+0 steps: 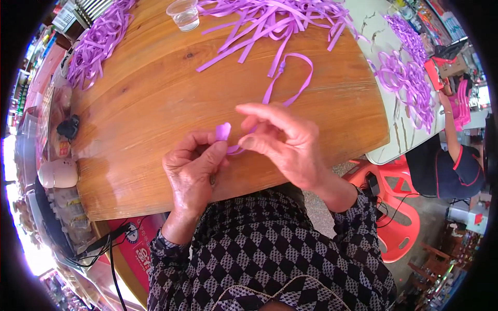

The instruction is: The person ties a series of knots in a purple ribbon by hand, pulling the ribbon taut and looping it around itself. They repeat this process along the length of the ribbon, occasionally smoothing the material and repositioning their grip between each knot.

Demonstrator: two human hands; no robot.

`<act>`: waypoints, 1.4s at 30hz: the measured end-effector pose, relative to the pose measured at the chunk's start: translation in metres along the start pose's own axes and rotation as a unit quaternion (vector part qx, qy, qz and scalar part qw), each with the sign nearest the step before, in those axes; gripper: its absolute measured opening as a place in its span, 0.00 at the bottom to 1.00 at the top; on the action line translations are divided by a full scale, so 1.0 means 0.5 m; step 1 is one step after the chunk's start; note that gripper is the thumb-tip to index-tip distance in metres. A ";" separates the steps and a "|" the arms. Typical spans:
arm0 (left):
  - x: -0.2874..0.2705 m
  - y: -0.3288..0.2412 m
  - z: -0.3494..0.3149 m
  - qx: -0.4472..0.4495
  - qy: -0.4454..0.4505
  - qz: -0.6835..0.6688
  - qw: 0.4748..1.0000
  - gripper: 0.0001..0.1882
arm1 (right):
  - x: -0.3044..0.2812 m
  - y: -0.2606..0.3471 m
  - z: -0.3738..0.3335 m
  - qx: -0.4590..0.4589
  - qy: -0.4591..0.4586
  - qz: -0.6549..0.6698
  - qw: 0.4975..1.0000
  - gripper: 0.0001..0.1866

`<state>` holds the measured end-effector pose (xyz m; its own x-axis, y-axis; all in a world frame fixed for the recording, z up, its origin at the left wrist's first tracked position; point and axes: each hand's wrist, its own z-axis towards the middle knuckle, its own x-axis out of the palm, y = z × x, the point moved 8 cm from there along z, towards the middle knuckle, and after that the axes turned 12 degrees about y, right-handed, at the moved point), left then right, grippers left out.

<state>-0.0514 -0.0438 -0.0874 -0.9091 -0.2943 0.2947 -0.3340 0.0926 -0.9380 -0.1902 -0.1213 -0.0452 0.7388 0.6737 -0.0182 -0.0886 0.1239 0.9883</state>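
Observation:
Near the table's front edge, my left hand point(191, 166) pinches a purple ribbon point(223, 131) between thumb and fingers, its flat end sticking up above the thumb. From there the strip runs right and passes behind my right hand point(291, 142). Beyond that hand, a purple ribbon loop point(309, 78) with a small knot lies on the wood; whether it is the same strip is hidden. My right hand hovers close by, thumb and forefinger stretched apart. Its other fingers are partly covered, and I see nothing gripped in it.
Purple ribbons point(270, 20) lie heaped at the wooden table's point(140, 135) far side, beside a clear plastic cup point(185, 18). More ribbons point(101, 49) are at far left and on the pale table point(381, 150) at right. Red plastic chairs point(397, 223) and another person point(456, 166) are at right.

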 end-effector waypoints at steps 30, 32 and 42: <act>-0.036 -0.087 -0.001 0.126 -0.028 0.191 0.973 0.06 | -0.016 -0.014 -0.005 0.002 -0.051 0.153 0.987 0.02; -0.025 -0.104 -0.004 0.182 -0.042 0.241 0.952 0.07 | -0.007 -0.007 -0.001 0.008 -0.030 0.106 0.994 0.02; 0.008 -0.039 -0.001 0.030 0.032 0.084 0.996 0.08 | 0.013 -0.010 0.008 0.026 -0.010 0.108 0.994 0.03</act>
<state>-0.0486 -0.0463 -0.0677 -0.9653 -0.2189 0.1423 -0.1625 0.0772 -0.9837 -0.1822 -0.1205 -0.0499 0.7201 0.6654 0.1969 -0.2119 -0.0594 0.9755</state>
